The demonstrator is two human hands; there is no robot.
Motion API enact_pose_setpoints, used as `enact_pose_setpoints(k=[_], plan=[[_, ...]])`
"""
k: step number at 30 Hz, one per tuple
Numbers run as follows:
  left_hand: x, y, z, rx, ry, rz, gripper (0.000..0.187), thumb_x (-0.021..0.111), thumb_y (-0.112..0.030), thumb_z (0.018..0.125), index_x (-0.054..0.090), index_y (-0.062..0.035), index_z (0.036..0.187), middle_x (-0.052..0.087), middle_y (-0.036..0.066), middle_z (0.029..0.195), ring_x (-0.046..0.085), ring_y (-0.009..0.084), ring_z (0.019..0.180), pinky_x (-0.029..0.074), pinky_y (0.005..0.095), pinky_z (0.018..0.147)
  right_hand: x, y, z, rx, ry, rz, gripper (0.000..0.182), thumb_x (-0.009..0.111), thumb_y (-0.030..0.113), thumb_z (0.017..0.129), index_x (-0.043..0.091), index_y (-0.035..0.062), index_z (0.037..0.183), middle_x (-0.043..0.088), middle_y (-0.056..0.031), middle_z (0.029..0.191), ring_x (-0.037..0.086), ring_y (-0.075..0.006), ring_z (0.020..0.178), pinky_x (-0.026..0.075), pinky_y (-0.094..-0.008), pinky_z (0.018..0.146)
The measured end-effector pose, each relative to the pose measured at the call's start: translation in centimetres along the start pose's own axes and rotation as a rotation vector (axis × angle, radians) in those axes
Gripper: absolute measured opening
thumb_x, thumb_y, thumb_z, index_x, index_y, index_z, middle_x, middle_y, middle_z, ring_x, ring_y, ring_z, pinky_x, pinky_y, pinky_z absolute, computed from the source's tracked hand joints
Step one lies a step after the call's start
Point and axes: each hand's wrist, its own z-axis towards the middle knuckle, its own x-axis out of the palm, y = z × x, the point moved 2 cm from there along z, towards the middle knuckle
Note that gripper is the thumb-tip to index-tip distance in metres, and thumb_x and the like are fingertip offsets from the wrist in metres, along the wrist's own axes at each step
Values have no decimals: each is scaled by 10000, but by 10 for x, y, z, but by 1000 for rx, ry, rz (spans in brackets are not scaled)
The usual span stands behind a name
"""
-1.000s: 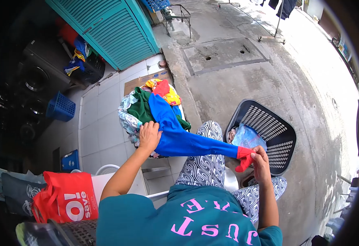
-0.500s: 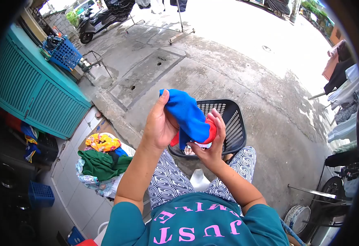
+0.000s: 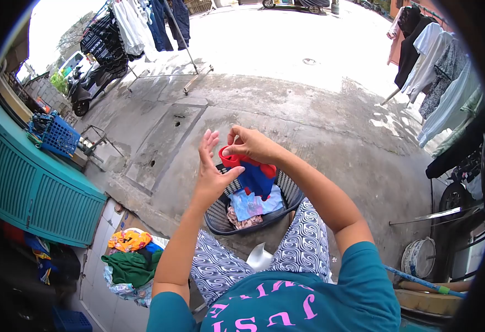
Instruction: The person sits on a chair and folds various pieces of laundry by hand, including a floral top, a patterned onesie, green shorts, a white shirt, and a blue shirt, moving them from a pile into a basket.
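Observation:
A blue garment with red trim (image 3: 257, 178) hangs bunched above the dark plastic laundry basket (image 3: 216, 214). My right hand (image 3: 252, 145) pinches its red edge from above. Beside it, my left hand (image 3: 212, 176) is open, its fingers raised and apart and its thumb close against the cloth. Inside the basket, between my knees, lie a light blue patterned cloth (image 3: 248, 205) and a brownish patterned cloth (image 3: 244, 219).
On the tiles at left sits a pile of clothes, with a green cloth (image 3: 127, 268) and a yellow-orange one (image 3: 129, 240). Teal louvred doors (image 3: 43, 193) stand behind. Clothes hang on racks at both sides. A blue basket (image 3: 60, 134) rests on the teal cabinet.
The garment has gone from spread over my left hand to hanging from my right, its red edge now upward. My left hand has let go. The view has tilted up and turned right.

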Motion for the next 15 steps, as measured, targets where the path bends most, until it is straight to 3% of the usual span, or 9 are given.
enact_pose_setpoints(k=[1,3,4,6,8,10,15], plan=[[-1,4,6,0,-2,0,775,704,-134,690,233,-81,1303,412,135,1215,414,233,1147,352,405,919,5,-3,2,-26,-32,63,332,661,283,759,500,20,884,614,-108,761,588,-169,738,445,-277,666],[0,21,14,-322,237,-222,590,703,-83,679,397,-49,1182,536,114,1004,557,200,931,459,313,756,6,-7,4,-38,-55,119,368,694,284,715,506,26,897,621,-133,808,597,-215,753,447,-301,671],[-4,25,15,-318,229,-220,590,703,-83,679,397,-49,1182,536,114,1004,557,200,931,459,313,756,2,-5,0,-45,-50,115,368,694,284,715,506,26,897,621,-133,808,597,-215,753,447,-301,671],[-11,25,14,-135,245,63,435,681,-43,686,465,-42,1064,555,79,922,560,116,797,469,252,661,-4,-6,-14,-25,110,10,370,695,238,715,489,29,940,617,-142,796,597,-212,753,447,-304,670],[-15,26,8,-168,251,15,341,644,-20,689,482,-41,988,534,80,853,554,140,768,463,279,665,-2,-22,-20,6,176,28,370,693,185,708,476,44,972,611,-131,774,594,-209,737,445,-312,655],[-20,34,5,4,372,232,264,606,-3,694,504,-33,936,532,105,843,563,205,776,462,301,685,-5,-27,-24,-26,144,-90,356,688,162,695,483,61,969,602,-117,749,588,-216,711,444,-324,639],[-31,47,2,81,436,347,188,565,13,716,543,-27,898,539,121,855,555,268,810,454,313,711,-10,-31,-28,-183,108,-330,179,620,129,715,517,76,851,592,-112,768,577,-308,742,442,-374,640]])
